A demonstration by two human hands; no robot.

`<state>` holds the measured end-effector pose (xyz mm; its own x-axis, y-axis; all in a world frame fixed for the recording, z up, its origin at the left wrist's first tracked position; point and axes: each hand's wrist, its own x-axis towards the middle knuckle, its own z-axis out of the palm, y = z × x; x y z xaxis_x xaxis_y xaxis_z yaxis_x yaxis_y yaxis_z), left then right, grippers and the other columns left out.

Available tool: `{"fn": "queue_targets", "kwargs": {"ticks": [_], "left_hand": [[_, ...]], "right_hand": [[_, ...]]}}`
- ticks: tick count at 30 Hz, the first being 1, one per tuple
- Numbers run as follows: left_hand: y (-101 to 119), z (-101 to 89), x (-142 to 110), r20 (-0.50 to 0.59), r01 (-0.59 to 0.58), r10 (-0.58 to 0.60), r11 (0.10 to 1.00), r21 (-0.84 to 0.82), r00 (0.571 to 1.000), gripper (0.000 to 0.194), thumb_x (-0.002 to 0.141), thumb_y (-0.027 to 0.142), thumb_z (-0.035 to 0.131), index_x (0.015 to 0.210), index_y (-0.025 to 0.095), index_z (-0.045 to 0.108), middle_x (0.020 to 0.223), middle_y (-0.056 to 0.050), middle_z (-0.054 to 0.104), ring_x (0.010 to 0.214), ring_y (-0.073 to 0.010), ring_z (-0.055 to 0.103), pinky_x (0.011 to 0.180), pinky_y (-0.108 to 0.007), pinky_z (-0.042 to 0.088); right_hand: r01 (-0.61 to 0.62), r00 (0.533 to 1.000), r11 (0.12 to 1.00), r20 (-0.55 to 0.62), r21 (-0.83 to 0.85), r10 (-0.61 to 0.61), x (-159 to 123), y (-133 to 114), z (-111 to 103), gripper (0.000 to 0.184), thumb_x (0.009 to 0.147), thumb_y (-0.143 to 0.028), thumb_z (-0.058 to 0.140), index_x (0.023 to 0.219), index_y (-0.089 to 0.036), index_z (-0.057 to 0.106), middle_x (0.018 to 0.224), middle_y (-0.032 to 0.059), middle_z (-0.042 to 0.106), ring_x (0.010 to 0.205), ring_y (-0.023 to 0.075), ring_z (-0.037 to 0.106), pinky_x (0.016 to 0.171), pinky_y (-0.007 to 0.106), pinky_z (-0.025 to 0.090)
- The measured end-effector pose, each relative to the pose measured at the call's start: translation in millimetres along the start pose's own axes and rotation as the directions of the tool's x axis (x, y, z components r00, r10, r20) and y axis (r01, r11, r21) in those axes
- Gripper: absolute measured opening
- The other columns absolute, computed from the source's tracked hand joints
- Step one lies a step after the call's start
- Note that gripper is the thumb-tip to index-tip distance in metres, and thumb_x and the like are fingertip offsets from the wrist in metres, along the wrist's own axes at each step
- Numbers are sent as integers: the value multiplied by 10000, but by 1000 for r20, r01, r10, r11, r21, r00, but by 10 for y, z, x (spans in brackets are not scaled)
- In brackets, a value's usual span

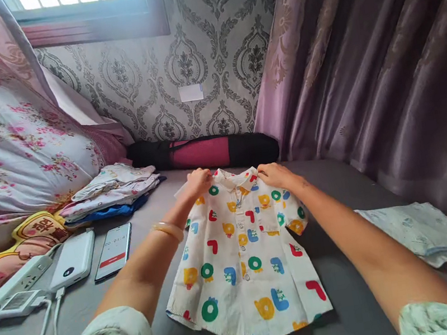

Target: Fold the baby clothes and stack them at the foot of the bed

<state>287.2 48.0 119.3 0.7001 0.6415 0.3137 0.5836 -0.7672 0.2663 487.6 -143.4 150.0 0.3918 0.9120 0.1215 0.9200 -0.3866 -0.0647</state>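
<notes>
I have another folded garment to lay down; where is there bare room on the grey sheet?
Between the printed shirt and the right forearm, the grey sheet lies bare; a smaller patch lies past that forearm, bordered by the purple curtain and folded pale garment. The left side is crowded: clothes pile, smartphone, power bank, power strip.
</notes>
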Motion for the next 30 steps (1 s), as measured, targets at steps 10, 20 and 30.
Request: {"fn": "queue_targets", "kwargs": {"ticks": [10,20,30], "left_hand": [[-201,804,-95,-8,-48,50,983,178,999,306,968,225,296,1085,226,579,1115,-138,565,1070,-287,480,899,-402,319],[-345,1004,276,49,-118,110,968,223,993,355,938,181,291,1149,232,571,1146,-159,537,1089,-319,451,928,-426,292],[-446,1266,612,104,-93,73,976,199,992,331,939,207,332,1099,181,621,1117,-176,604,1065,-317,532,904,-429,339]], "right_hand": [[21,999,974,46,-225,-11,196,82,797,377,1020,-245,226,1188,-217,562,1182,126,598,1003,251,637,779,337,434],[67,995,953,89,-297,-42,613,250,1040,400,1012,-203,199,1236,-207,530,1196,165,565,1062,257,601,768,312,434],[76,987,982,152,-173,-50,923,435,1250,380,1016,-214,235,1244,-212,540,1201,151,578,1055,240,606,844,338,420]]}}
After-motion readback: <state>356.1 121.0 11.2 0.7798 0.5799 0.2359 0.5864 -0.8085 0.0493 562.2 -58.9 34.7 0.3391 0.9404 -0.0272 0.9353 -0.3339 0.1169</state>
